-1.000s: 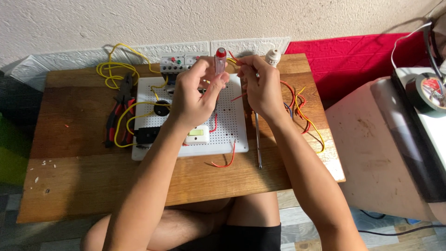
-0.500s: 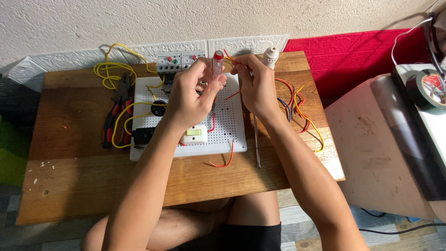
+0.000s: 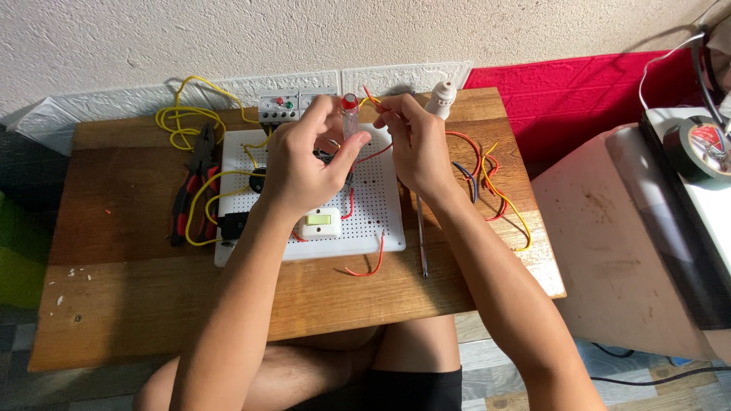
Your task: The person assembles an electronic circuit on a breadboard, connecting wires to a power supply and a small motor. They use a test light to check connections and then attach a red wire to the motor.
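We see one wooden desk (image 3: 114,304) against a pale wall, and on it one white perforated board (image 3: 381,205) that carries one pale push-button switch (image 3: 320,222) near its front edge and one grey relay block (image 3: 278,108) at its back edge. Beside the desk stands one whitish box (image 3: 617,251) with one roll of black tape (image 3: 697,148) on top, in front of one red cloth (image 3: 579,91). Left of the board lie one pair of red-handled pliers (image 3: 186,194) and one coil of yellow wire (image 3: 179,125); to its right lie one loose bundle of red, yellow and blue wires (image 3: 487,171) and one thin screwdriver (image 3: 421,236). Our two hands meet above the back of the board: the left hand (image 3: 297,171) has its grip closed on one small clear cylinder with a red cap (image 3: 350,114), held upright, and the right hand (image 3: 415,144) pinches one red wire end (image 3: 371,97) just beside that cap. One white lamp holder (image 3: 442,97) stands behind the right hand.
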